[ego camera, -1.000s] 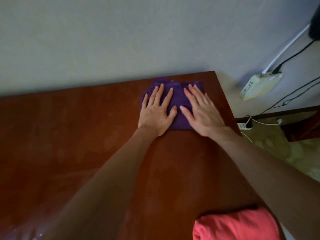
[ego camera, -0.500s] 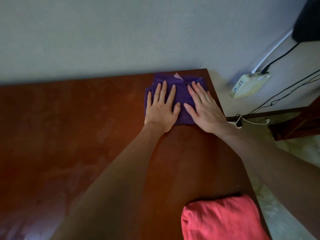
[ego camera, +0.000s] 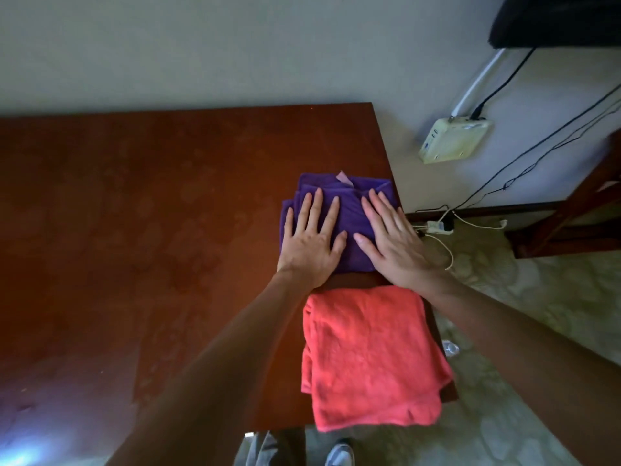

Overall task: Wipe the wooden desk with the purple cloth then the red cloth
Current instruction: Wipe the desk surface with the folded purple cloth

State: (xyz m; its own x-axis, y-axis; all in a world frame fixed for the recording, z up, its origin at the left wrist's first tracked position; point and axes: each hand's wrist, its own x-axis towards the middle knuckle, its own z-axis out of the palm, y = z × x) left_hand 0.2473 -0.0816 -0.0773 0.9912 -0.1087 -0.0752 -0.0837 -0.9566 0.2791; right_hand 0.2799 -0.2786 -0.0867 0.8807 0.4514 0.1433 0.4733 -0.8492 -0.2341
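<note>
A folded purple cloth point(ego camera: 346, 210) lies on the wooden desk point(ego camera: 151, 213) close to its right edge. My left hand point(ego camera: 311, 242) presses flat on the cloth's left part, fingers spread. My right hand point(ego camera: 393, 243) presses flat on its right part, partly over the desk's edge. A folded red cloth point(ego camera: 369, 358) lies on the desk just behind my hands, at the near right corner, overhanging the edge a little. Neither hand touches the red cloth.
A pale wall runs along the desk's far side. A cream box point(ego camera: 452, 139) with cables hangs on the wall to the right. A white plug strip point(ego camera: 435, 227) and cords lie on the patterned floor. Dark wooden furniture point(ego camera: 568, 223) stands at right.
Both hands have pulled the purple cloth back from the desk's far right corner toward me, along the right edge. It now sits just ahead of the red cloth.
</note>
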